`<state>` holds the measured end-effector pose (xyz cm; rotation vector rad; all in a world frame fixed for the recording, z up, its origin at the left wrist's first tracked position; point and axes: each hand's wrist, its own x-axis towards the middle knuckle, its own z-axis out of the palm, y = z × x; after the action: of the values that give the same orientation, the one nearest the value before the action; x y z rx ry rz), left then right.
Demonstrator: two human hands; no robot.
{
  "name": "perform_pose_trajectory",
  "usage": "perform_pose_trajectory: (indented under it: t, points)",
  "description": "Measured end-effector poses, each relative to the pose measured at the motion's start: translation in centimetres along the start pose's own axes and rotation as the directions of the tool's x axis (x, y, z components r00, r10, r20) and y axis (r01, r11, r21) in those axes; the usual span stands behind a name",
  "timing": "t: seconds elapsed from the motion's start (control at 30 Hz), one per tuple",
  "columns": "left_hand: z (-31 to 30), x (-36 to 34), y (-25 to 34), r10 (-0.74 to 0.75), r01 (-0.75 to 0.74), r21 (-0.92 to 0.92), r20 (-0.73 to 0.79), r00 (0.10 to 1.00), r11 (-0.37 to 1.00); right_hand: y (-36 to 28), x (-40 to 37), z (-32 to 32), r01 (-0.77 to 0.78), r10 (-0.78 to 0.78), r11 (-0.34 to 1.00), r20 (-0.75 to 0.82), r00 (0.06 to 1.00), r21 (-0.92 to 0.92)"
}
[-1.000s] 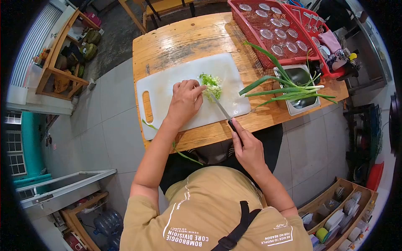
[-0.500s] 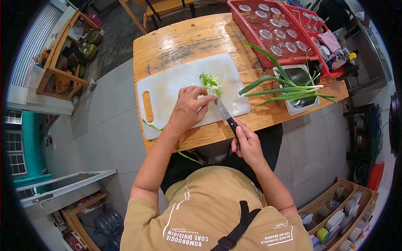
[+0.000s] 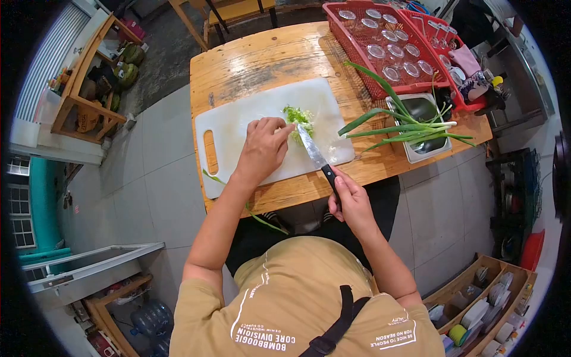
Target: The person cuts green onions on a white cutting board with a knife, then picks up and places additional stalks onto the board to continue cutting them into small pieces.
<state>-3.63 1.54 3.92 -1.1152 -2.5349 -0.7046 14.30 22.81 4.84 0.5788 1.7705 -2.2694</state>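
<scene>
My right hand [image 3: 351, 201] is wrapped around the black handle of a kitchen knife [image 3: 313, 150]. The blade points away from me, its tip at a small heap of chopped spring onion [image 3: 299, 119] on the white cutting board [image 3: 238, 116]. My left hand [image 3: 263, 147] is closed on the board left of the blade, fingertips close to the tip. Green spring onion leaves [image 3: 267, 222] stick out from beneath the left wrist and forearm, one over the table's front edge; the stalks under the hand are hidden.
Whole spring onions [image 3: 416, 127] lie across a metal container [image 3: 420, 154] at the table's right. Behind it stands a red basket [image 3: 380, 89] of upturned glasses, beside another red basket [image 3: 470, 104]. The wooden table [image 3: 238, 59] ends just before my body.
The knife blade has tilted, showing more of its bright side, with its tip slightly left. My left fingers have shifted a little left and curled differently.
</scene>
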Motion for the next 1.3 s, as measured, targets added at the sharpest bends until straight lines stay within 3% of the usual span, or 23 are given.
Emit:
perform_pose_trajectory:
  t: [0.17, 0.23, 0.43, 0.57, 0.77, 0.9, 1.03, 1.1, 1.2, 1.3]
  points:
    - [-0.9, -0.3, 1.8, 0.133, -0.131, -0.069, 0.014, 0.991, 0.989, 0.0, 0.2, 0.0, -0.019, 0.019, 1.0, -0.01, 1.0, 0.006]
    - [-0.4, -0.4, 1.4, 0.096, -0.096, 0.006, 0.009, 0.995, 0.995, 0.1, 0.3, 0.0, -0.022, 0.023, 1.0, -0.008, 1.0, 0.011]
    - [-0.5, -0.6, 0.0, -0.007, 0.007, -0.02, -0.002, 1.0, 1.0, 0.0, -0.2, -0.1, -0.005, 0.005, 1.0, -0.018, 1.0, -0.031]
    - [-1.4, -1.3, -0.7, -0.086, 0.088, -0.032, 0.06, 0.995, 0.996, 0.5, -0.5, 0.0, 0.057, -0.063, 0.984, -0.031, 0.998, -0.17]
    - [-2.0, -3.1, -1.2, -0.096, 0.095, -0.018, -0.052, 0.994, 0.995, 1.4, -0.4, 0.3, 0.12, -0.153, 0.938, -0.077, 0.985, -0.325]
    - [-2.9, -4.9, -0.8, -0.229, 0.229, -0.003, -0.041, 0.973, 0.974, 1.2, -0.6, 0.4, 0.152, -0.222, 0.84, -0.074, 0.972, -0.52]
    - [-2.9, -6.2, -0.4, -0.299, 0.298, 0.047, 0.019, 0.954, 0.953, 1.2, -0.8, 0.9, 0.174, -0.237, 0.844, -0.061, 0.97, -0.507]
    - [-2.3, -6.5, -0.4, -0.286, 0.286, 0.038, 0.007, 0.958, 0.958, 2.0, -0.4, 0.9, 0.309, -0.387, 0.776, -0.029, 0.922, -0.55]
    - [-1.2, -6.5, -0.3, -0.275, 0.275, 0.018, 0.0, 0.962, 0.961, 1.3, -0.8, 1.0, 0.197, -0.257, 0.807, -0.032, 0.966, -0.556]
    - [-0.6, -6.1, -0.1, -0.263, 0.263, -0.019, -0.004, 0.965, 0.965, 0.9, -1.3, 1.2, 0.204, -0.266, 0.807, -0.032, 0.964, -0.554]
